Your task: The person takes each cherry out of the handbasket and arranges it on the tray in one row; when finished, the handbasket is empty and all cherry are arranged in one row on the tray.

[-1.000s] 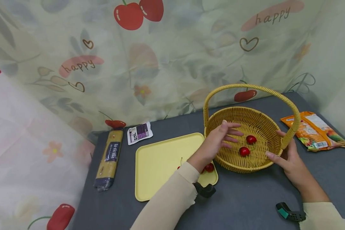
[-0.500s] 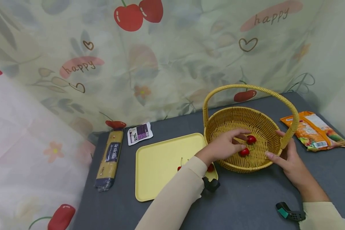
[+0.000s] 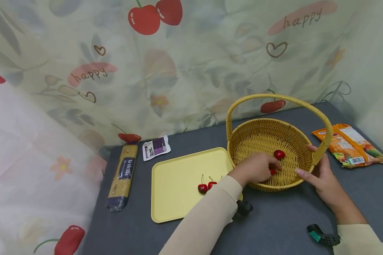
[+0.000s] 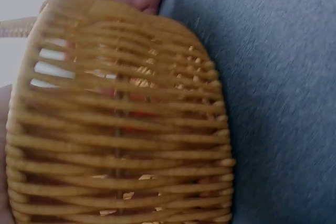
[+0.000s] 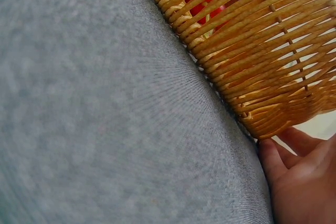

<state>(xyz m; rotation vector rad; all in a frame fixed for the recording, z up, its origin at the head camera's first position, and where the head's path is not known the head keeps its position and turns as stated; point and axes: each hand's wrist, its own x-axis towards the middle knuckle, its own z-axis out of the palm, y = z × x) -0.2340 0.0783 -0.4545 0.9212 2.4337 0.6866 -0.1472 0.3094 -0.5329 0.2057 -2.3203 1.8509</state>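
My left hand (image 3: 256, 168) reaches over the near rim into the yellow wicker basket (image 3: 261, 128), its fingers bent down around a red cherry (image 3: 272, 172). That cherry is partly covered by the fingers. Just beyond it on the basket floor lies another cherry (image 3: 279, 154). At the basket's right side my right hand (image 3: 326, 184) grips the rim by the handle base, thumb over the edge. In the right wrist view the right hand (image 5: 307, 179) touches the woven wall. Wickerwork (image 4: 121, 145) fills much of the left wrist view and hides the left fingers.
Left of the basket is a yellow tray (image 3: 175, 180) with stemmed cherries (image 3: 203, 188), partly behind the left sleeve. A pasta pack (image 3: 122, 177) and a small white-purple sachet (image 3: 156, 147) lie farther left. An orange snack bag (image 3: 352, 145) is at the right. A patterned curtain stands behind.
My left hand has moved down and right into the basket, its fingers going from spread to bent around the near cherry. The right hand keeps its place on the rim.
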